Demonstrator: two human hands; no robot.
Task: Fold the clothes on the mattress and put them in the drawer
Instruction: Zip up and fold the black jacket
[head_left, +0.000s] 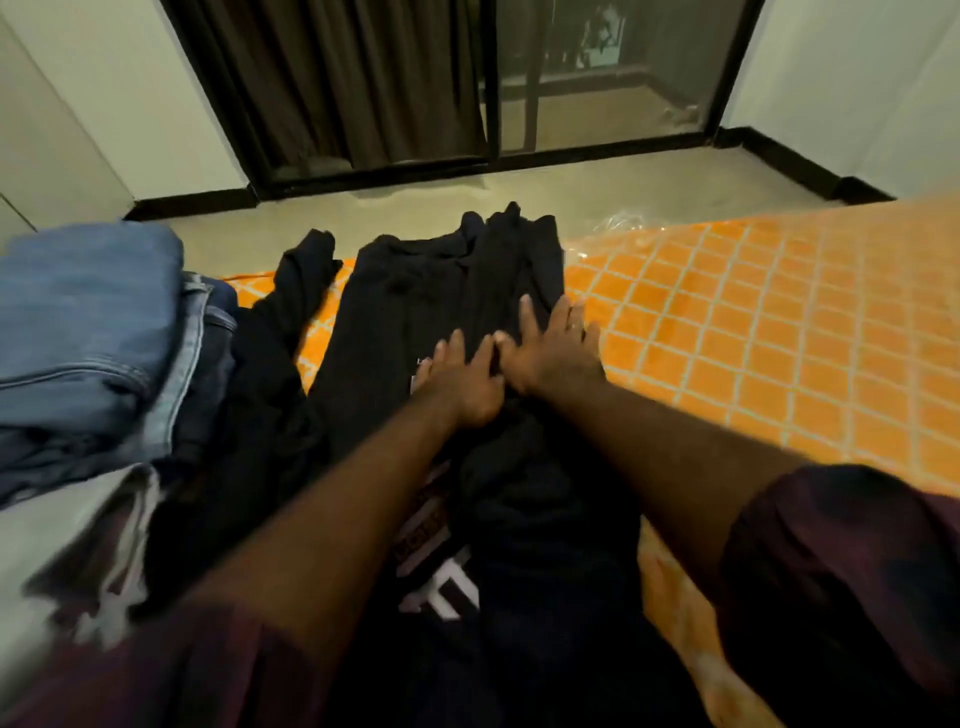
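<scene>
Two hands (462, 387) (558, 351), one mattress (779, 322), one denim pile (88, 317)

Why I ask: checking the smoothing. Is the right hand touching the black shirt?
Touching. The head view shows the right hand lying flat, fingers spread, on the black shirt, with no gap between them.

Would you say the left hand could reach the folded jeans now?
Probably yes: the left hand rests on the black garment, with nothing tall between it and the jeans.
</scene>
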